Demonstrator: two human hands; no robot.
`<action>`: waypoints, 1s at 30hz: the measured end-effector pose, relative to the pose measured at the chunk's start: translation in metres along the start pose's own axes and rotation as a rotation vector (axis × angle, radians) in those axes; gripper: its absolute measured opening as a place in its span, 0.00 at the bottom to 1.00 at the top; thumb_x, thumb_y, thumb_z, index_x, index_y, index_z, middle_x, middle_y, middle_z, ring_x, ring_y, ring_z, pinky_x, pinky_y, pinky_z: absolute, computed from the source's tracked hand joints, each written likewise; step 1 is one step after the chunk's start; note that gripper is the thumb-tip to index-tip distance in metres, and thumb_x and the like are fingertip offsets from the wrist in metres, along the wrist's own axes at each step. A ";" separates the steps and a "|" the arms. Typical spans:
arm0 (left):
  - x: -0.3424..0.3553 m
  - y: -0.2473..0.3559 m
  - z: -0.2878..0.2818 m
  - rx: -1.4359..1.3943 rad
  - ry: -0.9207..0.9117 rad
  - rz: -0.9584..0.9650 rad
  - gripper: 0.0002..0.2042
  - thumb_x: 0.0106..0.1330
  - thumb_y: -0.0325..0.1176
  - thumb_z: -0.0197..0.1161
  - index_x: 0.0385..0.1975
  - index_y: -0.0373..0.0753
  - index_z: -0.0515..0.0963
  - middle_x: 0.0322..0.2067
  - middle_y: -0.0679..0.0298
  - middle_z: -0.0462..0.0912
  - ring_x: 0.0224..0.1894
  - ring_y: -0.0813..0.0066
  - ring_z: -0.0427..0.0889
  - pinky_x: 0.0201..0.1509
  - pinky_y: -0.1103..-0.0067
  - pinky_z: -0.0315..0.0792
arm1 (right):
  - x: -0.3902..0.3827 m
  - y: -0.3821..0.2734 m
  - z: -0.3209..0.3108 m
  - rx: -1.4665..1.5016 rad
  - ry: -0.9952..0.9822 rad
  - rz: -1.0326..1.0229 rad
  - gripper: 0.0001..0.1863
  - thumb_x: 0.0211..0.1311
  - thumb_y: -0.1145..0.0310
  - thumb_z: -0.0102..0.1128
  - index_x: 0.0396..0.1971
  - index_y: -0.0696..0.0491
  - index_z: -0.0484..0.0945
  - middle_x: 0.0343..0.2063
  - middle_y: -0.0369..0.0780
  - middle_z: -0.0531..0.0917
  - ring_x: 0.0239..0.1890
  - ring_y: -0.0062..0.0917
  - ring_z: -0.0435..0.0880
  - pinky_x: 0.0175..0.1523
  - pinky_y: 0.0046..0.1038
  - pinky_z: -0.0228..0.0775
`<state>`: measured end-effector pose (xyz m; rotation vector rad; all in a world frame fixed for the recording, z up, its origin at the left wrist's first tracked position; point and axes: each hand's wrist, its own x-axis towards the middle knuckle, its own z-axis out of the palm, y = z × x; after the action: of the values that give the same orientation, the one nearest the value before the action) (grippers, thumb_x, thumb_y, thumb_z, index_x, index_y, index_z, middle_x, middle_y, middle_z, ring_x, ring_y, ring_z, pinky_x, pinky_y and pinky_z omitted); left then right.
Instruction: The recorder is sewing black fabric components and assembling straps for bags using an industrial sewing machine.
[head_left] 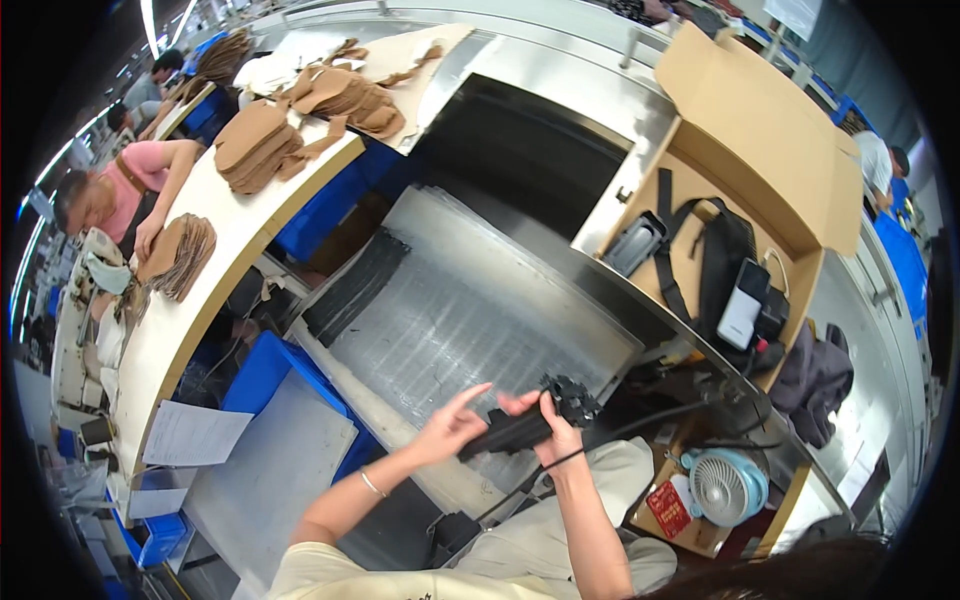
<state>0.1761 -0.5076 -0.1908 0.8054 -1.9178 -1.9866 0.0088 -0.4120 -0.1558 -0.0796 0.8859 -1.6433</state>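
My right hand grips a bundle of dark black strips, whose upper end is ragged with small pieces, above a worn metal tray. My left hand is beside the bundle's lower left end, index finger stretched out and the others loosely bent, apparently holding nothing; whether it touches the bundle is unclear. More flat black strips lie along the tray's left side. A black cable runs across near my right wrist.
Brown cut pieces lie on a curved table beside a co-worker. An open cardboard box holds straps and devices at right. A blue fan sits low right, a blue bin low left. Another person works far right.
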 end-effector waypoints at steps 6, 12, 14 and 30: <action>0.119 -0.072 -0.177 0.537 0.856 0.218 0.11 0.65 0.34 0.53 0.36 0.34 0.78 0.35 0.56 0.80 0.37 0.67 0.78 0.42 0.76 0.70 | 0.005 0.008 -0.006 -0.187 -0.051 0.008 0.08 0.59 0.67 0.57 0.29 0.58 0.74 0.15 0.33 0.68 0.21 0.20 0.70 0.39 0.33 0.71; 0.200 -0.100 -0.254 0.821 1.111 0.030 0.06 0.61 0.29 0.54 0.31 0.35 0.76 0.32 0.52 0.75 0.39 0.51 0.74 0.43 0.64 0.69 | 0.010 0.019 -0.025 -0.003 -0.047 0.138 0.06 0.58 0.72 0.58 0.28 0.59 0.77 0.13 0.32 0.65 0.17 0.18 0.61 0.29 0.26 0.59; 0.216 -0.105 -0.263 0.915 1.172 0.040 0.07 0.59 0.30 0.57 0.34 0.35 0.75 0.36 0.52 0.75 0.42 0.52 0.73 0.46 0.65 0.68 | 0.013 0.017 -0.026 -0.001 -0.017 0.145 0.06 0.58 0.72 0.58 0.29 0.60 0.77 0.13 0.31 0.64 0.17 0.17 0.60 0.29 0.26 0.58; 0.239 -0.114 -0.330 0.994 1.049 -0.576 0.16 0.52 0.36 0.67 0.37 0.44 0.70 0.42 0.57 0.75 0.49 0.53 0.73 0.52 0.63 0.66 | 0.040 0.033 -0.044 0.001 0.036 0.382 0.09 0.57 0.70 0.60 0.33 0.60 0.75 0.16 0.32 0.66 0.22 0.21 0.66 0.30 0.25 0.60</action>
<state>0.1863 -0.9021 -0.3420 2.2192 -1.8957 -0.2775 0.0020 -0.4246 -0.2224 0.1142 0.8674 -1.2915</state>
